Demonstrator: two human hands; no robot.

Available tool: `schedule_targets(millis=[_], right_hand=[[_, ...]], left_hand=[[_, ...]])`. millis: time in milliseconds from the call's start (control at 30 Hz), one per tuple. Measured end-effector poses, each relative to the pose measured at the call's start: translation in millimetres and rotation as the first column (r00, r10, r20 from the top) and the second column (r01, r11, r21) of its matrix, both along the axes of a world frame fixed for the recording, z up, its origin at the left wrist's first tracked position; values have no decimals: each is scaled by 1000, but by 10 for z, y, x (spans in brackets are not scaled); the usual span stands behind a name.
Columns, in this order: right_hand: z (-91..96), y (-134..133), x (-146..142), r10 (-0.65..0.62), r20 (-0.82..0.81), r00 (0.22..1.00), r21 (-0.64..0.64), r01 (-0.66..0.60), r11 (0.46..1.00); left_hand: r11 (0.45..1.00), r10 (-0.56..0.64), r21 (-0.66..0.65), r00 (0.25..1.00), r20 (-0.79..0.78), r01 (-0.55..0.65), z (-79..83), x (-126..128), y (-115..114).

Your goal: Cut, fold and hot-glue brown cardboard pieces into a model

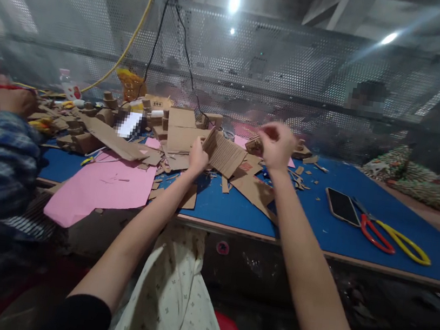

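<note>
At the left edge of the frame, a co-worker's hand (16, 101), emerging from a plaid sleeve (4, 156), is closed beside a red object (2, 86); its grip is too blurred to determine. Right of it, cardboard scraps (76, 123) are heaped across the left of the frame, with a yellow bag (133, 86) standing behind them. A pink sheet (117, 194), bearing small slivers, overhangs the near table edge at lower left. At centre, the person's left hand (197, 156) has its fingers closed on the left edge of a corrugated cardboard piece (227, 155), which is tilted with its ridged face visible and extends rightward from the grip. Below and to the right lies a flat cardboard sheet (255, 191). Right of centre, the right hand (279, 145) is raised, its fingers curled with the tips drawn near the thumb; whether anything is pinched between them cannot be told. Farther right, on the blue tabletop (386, 207), lie a phone (343, 207) and, just beside it, scissors (377, 236) with one red and one yellow handle. A perforated metal screen (234, 60) spans the background.
</note>
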State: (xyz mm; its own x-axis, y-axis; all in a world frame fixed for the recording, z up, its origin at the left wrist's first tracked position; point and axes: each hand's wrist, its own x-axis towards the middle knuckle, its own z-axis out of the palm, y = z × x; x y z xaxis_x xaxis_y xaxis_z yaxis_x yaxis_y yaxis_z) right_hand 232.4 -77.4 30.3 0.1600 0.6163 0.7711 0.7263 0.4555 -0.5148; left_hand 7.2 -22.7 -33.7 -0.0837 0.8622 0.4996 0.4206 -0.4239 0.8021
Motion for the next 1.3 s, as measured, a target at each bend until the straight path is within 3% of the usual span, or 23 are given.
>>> schedule_targets(millis=[133, 200, 267, 367, 433, 567, 733, 867, 933, 1067, 1133, 1300], right_hand=[[-477, 62, 44, -54, -92, 994, -42, 50, 998], [-663, 113, 74, -12, -226, 974, -114, -14, 993], [-753, 154, 66, 86, -411, 907, -182, -174, 968], [-776, 184, -26, 247, -606, 756, -221, -458, 861], [-783, 194, -88, 293, -639, 712, -219, -533, 817], [-818, 219, -75, 242, -620, 746, -209, -455, 866], [-762, 225, 46, 220, -639, 737, -76, -345, 935], [-728, 210, 70, 246, -647, 722, -58, -368, 928], [-736, 206, 69, 242, -662, 709, -50, -364, 930], [-760, 210, 72, 201, -641, 741, -50, -302, 952], [-768, 220, 77, 171, -631, 757, -66, -272, 960], [-791, 250, 83, 144, -615, 776, -78, -242, 967]], left_hand=[[991, -20, 128, 999, -42, 25, 61, 33, -86], [986, -47, 155, 998, -50, 54, 56, 52, -83], [981, -83, 174, 996, -29, 87, 37, 66, -57], [972, -182, 156, 983, 32, 175, 14, 92, -10], [955, -290, 91, 953, 86, 282, 14, 116, 9], [857, -476, -63, 832, 285, 512, 54, 150, 16], [786, -365, -239, 740, 565, 570, 129, 122, 3], [721, -421, -254, 699, 578, 645, 139, 104, -16], [734, -432, -244, 712, 553, 634, 126, 106, -26], [882, -387, -113, 840, 379, 457, 89, 94, -30], [929, -354, -7, 892, 282, 371, 72, 71, -17], [947, -299, -2, 882, 365, 321, 48, 19, 32]])
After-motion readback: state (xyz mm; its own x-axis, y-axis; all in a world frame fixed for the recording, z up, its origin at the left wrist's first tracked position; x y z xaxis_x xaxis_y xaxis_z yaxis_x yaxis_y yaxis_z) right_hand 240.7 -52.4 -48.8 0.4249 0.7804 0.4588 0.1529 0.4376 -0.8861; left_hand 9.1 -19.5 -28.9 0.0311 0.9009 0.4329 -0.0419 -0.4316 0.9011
